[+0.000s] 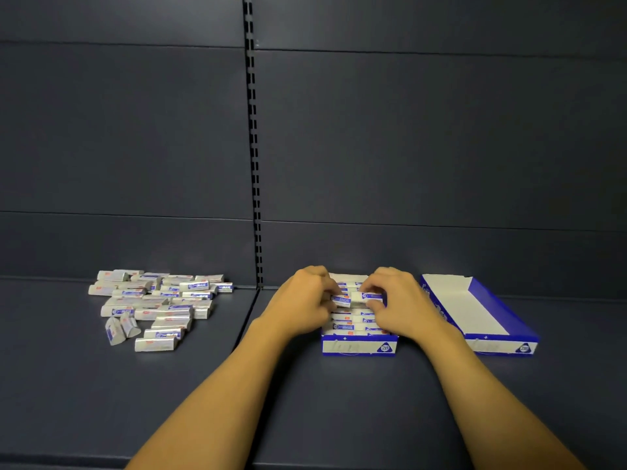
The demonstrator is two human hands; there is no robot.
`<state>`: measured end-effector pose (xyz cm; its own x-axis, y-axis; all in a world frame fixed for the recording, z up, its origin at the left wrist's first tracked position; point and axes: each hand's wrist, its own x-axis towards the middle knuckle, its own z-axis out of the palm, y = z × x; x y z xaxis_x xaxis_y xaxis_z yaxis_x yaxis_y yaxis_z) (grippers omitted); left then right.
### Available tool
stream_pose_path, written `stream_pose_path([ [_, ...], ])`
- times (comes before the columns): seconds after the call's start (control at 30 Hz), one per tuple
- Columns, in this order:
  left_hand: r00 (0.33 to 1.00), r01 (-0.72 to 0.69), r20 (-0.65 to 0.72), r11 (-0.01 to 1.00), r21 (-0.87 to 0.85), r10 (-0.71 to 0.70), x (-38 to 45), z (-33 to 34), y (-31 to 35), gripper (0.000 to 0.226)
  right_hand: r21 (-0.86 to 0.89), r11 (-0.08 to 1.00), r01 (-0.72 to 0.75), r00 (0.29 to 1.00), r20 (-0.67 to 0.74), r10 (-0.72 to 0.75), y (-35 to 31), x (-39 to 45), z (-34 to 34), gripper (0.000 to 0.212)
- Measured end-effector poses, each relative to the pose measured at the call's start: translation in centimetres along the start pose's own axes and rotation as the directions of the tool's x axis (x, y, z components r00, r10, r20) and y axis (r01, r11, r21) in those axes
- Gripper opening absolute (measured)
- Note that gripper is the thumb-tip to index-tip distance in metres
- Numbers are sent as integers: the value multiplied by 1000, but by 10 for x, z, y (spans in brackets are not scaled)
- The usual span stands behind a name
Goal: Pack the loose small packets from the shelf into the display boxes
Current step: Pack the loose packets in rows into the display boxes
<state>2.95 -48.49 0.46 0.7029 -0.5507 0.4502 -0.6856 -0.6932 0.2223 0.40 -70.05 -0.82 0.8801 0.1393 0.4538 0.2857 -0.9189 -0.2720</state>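
"2B" stands in a rounded blue triangle on the front wall of the filled display box (pixel 359 347). The same "2B" mark shows on the front of the empty display box (pixel 502 347) just right of it. Packet print is too blurred to read.

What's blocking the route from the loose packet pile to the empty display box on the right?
The part-filled display box and both hands, left hand and right hand, working over it, sit between the loose packets and the empty display box. Otherwise the shelf between is bare.
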Motion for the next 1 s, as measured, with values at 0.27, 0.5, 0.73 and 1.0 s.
stream_pose_path([
  [0.27, 1000, -16, 19, 998, 54, 15, 1, 6, 0, 32, -36, 999, -14, 999, 39, 15, 2, -3, -3, 33],
  [0.5, 999, 3, 41, 999, 38, -4, 4, 17, -2, 32, -67, 997, -23, 998, 52, 26, 2, -3, -7, 34],
  [0.73, 996, 77, 52, 997, 5, -77, 6, 19, 0, 37, -62, 998, -23, 998, 54, 26, 1, -5, -9, 33],
  [1.0, 996, 58, 62, 998, -28, -57, 5, 16, 4, 29, -88, 996, -26, 997, 76, 32, 1, -4, -6, 35],
])
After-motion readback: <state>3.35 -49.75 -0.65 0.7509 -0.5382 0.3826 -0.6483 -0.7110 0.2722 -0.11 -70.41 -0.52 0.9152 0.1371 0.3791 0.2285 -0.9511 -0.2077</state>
